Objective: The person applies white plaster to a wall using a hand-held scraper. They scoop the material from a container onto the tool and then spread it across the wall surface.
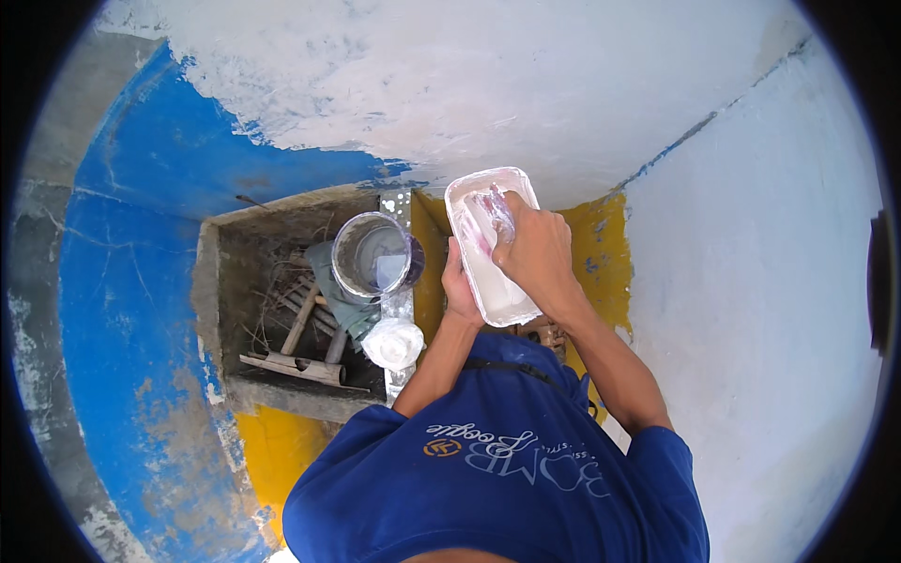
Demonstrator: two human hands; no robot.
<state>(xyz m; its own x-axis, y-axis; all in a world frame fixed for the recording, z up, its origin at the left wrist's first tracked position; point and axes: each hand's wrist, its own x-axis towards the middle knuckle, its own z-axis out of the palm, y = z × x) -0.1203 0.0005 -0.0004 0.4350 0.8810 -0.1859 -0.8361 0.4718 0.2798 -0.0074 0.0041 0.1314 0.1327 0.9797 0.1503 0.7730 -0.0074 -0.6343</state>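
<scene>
In the head view, a white plastic tray (510,305) with white paint or paste inside is held up in front of me. My left hand (460,281) is closed on its left side. My right hand (533,251) reaches into the tray, its fingers closed on a purple, paint-smeared object (494,205) that I cannot make out clearly. Left of my hands, a bucket (347,258) of greyish liquid stands on a paint-spotted plank (396,205), with a round white paint-covered container (392,343) just below it.
A concrete recess (214,281) holds sticks (305,314) and green cloth (324,277). Around it are a blue painted wall (131,300), yellow patches (591,253) and whitewashed surfaces (741,310), with a cracked seam at the upper right.
</scene>
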